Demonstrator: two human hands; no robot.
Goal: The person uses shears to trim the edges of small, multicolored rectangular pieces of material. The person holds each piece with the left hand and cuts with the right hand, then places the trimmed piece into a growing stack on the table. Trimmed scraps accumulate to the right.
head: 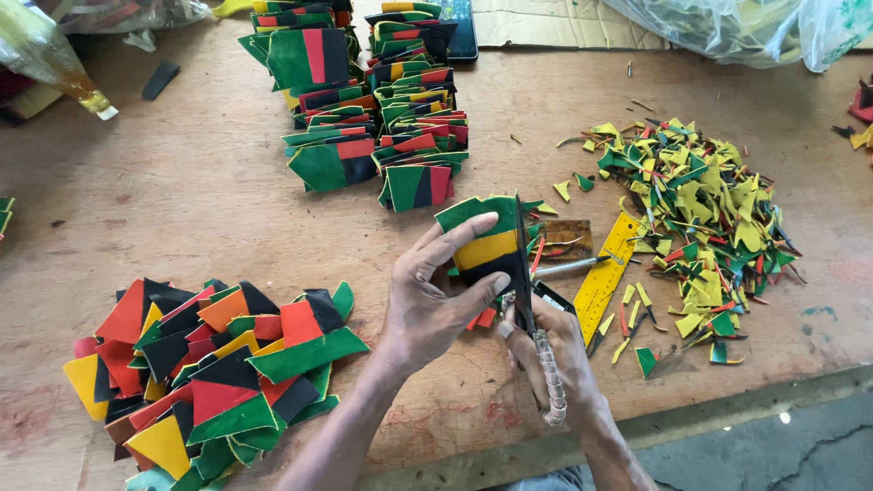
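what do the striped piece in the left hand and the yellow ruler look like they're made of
Striped piece: likely leather or rubbery sheet, matte; cut edges look thick and it stays flat in the left hand. Yellow ruler: probably plastic, smooth with a slight sheen; painted wood is possible.

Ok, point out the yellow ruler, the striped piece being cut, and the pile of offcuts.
yellow ruler (607, 275): head view, middle of its flat face.
striped piece (484, 247): head view, on its yellow band, between the left hand's fingers.
pile of offcuts (705, 205): head view, centre of the heap.
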